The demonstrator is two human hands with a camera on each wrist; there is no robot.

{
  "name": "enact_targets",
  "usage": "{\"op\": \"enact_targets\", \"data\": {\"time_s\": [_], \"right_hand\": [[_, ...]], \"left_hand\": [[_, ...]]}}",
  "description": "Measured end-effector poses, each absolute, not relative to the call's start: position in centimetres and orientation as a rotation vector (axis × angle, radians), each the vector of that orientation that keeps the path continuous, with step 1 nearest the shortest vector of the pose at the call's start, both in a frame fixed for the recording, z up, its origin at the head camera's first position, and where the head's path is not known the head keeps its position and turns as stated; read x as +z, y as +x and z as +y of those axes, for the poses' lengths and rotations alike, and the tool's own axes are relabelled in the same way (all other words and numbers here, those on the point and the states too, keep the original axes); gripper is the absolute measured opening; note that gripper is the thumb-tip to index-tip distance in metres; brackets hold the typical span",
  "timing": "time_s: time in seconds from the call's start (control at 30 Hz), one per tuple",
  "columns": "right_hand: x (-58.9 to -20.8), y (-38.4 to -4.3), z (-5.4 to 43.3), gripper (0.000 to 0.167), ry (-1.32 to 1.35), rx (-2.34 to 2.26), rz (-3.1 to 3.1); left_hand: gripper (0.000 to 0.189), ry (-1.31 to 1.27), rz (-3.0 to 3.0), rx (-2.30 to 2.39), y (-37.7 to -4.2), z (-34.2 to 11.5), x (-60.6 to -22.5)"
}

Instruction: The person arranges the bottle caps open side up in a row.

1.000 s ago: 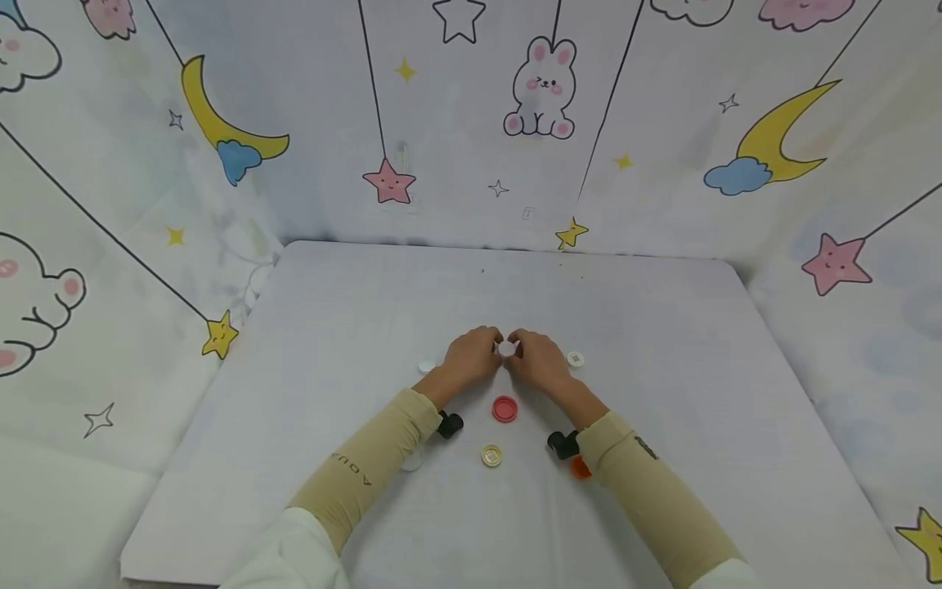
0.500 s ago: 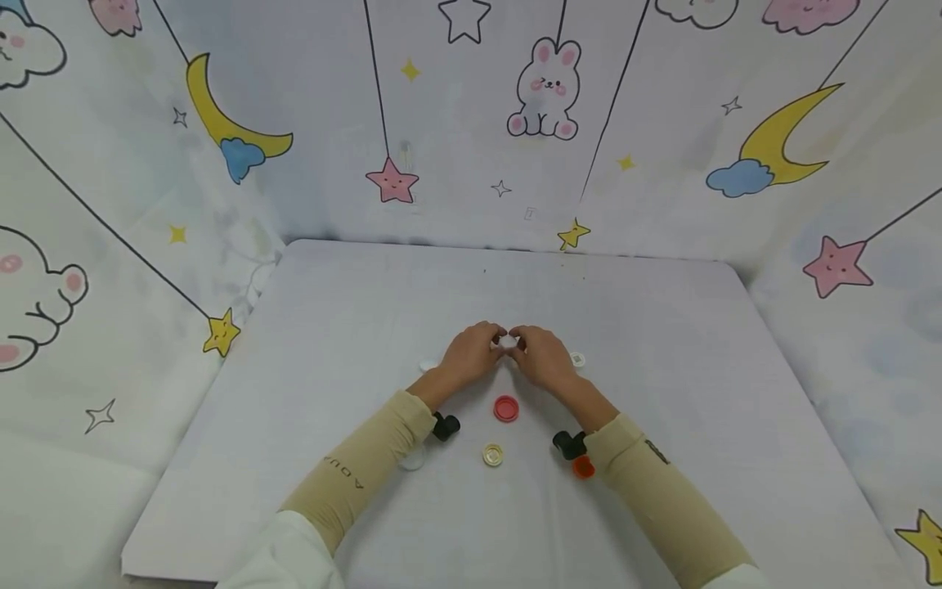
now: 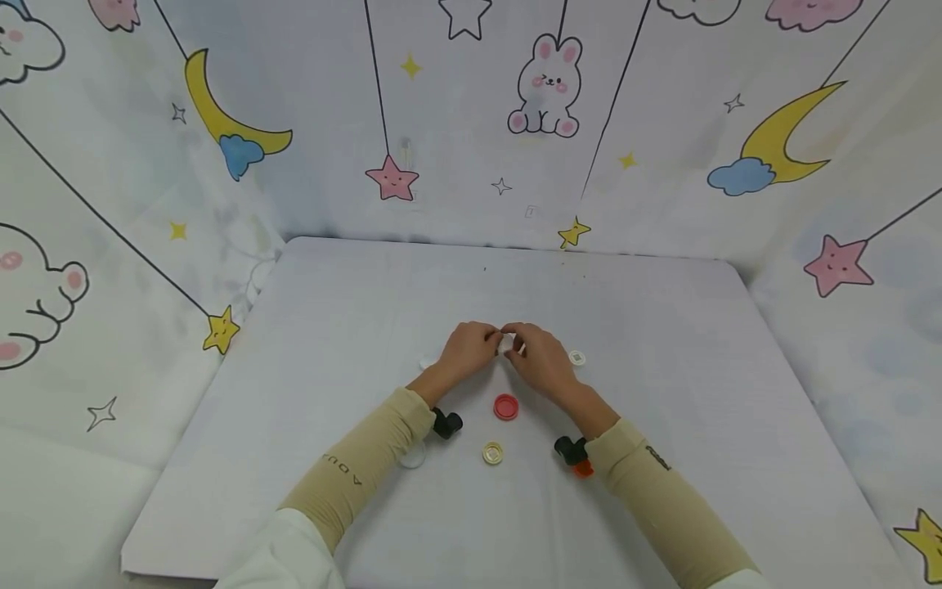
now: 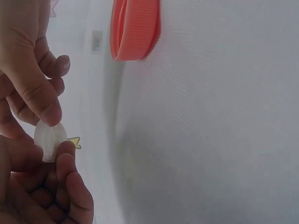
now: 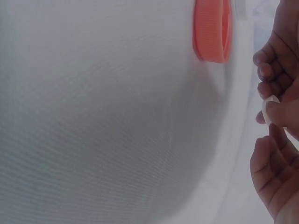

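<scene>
A small white bottle cap [image 3: 504, 344] is between the two hands near the middle of the table. My left hand [image 3: 468, 352] pinches it between thumb and finger; the left wrist view shows the cap [image 4: 50, 139] tipped on edge, its rounded side partly covered by fingers. My right hand [image 3: 543, 360] reaches in from the other side. One right fingertip is at the cap's rim, while its other fingers stand apart, loosely bent. A red ribbed cap [image 3: 505, 406] lies on the table nearer the body, between the wrists.
On the white table [image 3: 353, 311] lie a gold cap [image 3: 492, 453], an orange cap [image 3: 583, 469] partly under the right wrist camera, a clear disc [image 3: 413, 456] by the left sleeve, and a white ring-shaped cap [image 3: 577, 357]. Another white cap [image 3: 425, 364] is beside the left wrist.
One second ago the white cap showed its round face with fingers on both sides. Since then it has been turned between the hands, and the right thumb has come away from the left fingers.
</scene>
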State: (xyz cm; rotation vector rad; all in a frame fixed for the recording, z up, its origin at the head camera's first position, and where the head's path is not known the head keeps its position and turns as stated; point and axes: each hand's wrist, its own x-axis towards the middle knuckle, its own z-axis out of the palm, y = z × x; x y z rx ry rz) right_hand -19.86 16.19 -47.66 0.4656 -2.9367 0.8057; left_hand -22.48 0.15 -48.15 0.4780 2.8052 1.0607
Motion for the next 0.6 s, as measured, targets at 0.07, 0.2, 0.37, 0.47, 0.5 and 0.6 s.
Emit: {"op": "enact_targets", "data": {"time_s": [0.07,0.2,0.37,0.47,0.5,0.6], "right_hand": [[-47.80,-19.84,16.13,0.040,0.465,0.771,-2.942],[-47.79,-19.80,16.12,0.038,0.435,0.734,-2.946],[-47.92,-19.80,16.39,0.036,0.423,0.727,-2.965],[-48.24,-19.86,16.51,0.034,0.427,0.733,-2.985],[-48.32,-19.86,16.54,0.034,0.429,0.737,-2.992],[-48.47,-19.86,16.55,0.035,0.432,0.751,-3.005]], "left_hand": [[0.026,0.471,2.809,1.050,-22.49,0.14,-48.22],[0.024,0.486,2.772,1.098,-22.28,0.11,-48.20],[0.028,0.526,2.713,1.108,-22.16,0.04,-48.47],[0.030,0.540,2.708,1.074,-22.16,0.01,-48.72],[0.030,0.541,2.711,1.059,-22.17,0.02,-48.81],[0.030,0.532,2.721,1.021,-22.20,0.05,-49.03]]}}
